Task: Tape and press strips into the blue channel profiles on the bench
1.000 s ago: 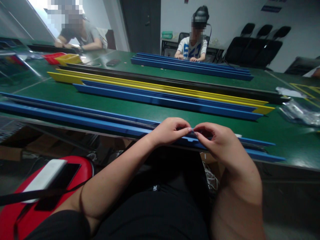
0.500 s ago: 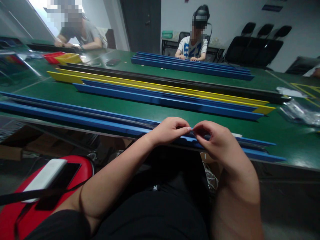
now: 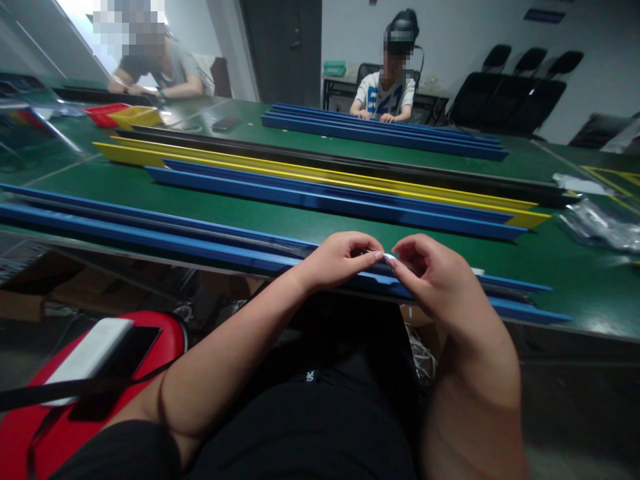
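Observation:
My left hand point(image 3: 345, 260) is over the nearest long blue channel point(image 3: 200, 248), its thumb and fingers pinched on a small pale piece point(image 3: 389, 256) too small to name. Facing it from the right, my right hand point(image 3: 430, 267) has its thumb against the pale piece, while its index finger is lifted a little away from the thumb. Both hands hide part of the channel beneath them. A dark strip runs along inside this channel, which lies along the front edge of the green table point(image 3: 590, 287).
Beyond lie another blue channel point(image 3: 325, 200), a yellow channel point(image 3: 130, 155) and a black one point(image 3: 450, 175). More blue channels point(image 3: 380, 133) lie farther back, near a seated person point(image 3: 385, 97). Plastic bags are at the right. A red stool point(image 3: 165, 340) stands lower left.
My right hand's index finger has lifted from its pinch and moved up, opening a gap to the thumb. More of the pale piece shows between the hands. My left hand has hardly moved.

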`<move>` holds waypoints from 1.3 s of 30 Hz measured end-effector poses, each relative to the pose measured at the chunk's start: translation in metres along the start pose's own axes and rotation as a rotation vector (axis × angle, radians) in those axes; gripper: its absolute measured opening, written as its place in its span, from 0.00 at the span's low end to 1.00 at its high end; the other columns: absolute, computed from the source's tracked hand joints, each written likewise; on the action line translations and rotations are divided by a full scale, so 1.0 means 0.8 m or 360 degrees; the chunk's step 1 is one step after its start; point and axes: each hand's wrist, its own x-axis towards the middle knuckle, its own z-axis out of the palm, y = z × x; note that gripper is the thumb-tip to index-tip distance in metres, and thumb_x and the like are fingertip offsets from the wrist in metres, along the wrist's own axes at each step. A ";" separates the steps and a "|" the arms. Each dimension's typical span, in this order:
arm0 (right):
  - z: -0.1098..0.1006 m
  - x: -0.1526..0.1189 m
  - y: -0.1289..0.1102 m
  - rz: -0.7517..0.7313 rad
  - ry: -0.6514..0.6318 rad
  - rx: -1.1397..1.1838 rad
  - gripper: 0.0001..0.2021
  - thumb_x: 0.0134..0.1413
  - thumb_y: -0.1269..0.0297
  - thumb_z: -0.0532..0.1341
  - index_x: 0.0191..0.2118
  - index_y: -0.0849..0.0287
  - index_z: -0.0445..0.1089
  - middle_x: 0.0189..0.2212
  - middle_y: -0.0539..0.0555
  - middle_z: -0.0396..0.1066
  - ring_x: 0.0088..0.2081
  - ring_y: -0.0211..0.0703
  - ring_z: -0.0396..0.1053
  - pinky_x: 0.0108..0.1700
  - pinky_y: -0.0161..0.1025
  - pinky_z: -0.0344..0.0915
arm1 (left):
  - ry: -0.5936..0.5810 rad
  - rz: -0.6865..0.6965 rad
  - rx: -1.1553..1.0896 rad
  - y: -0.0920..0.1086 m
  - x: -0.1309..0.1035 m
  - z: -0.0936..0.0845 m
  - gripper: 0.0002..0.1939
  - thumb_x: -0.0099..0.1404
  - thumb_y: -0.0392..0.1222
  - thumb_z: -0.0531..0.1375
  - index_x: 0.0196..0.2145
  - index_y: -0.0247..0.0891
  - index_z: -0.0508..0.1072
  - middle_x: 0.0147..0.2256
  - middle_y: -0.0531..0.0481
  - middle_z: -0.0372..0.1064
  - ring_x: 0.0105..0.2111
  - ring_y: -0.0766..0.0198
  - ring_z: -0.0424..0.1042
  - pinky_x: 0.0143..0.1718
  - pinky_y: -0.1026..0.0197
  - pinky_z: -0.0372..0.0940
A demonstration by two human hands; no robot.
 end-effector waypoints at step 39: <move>-0.009 0.000 0.002 -0.0149 -0.0162 0.0013 0.08 0.62 0.63 0.57 0.41 0.56 0.73 0.35 0.55 0.72 0.37 0.43 0.69 0.36 0.39 0.64 | -0.0064 0.0028 0.0019 0.000 -0.008 0.003 0.16 0.65 0.50 0.61 0.39 0.35 0.81 0.33 0.48 0.78 0.33 0.64 0.74 0.34 0.65 0.65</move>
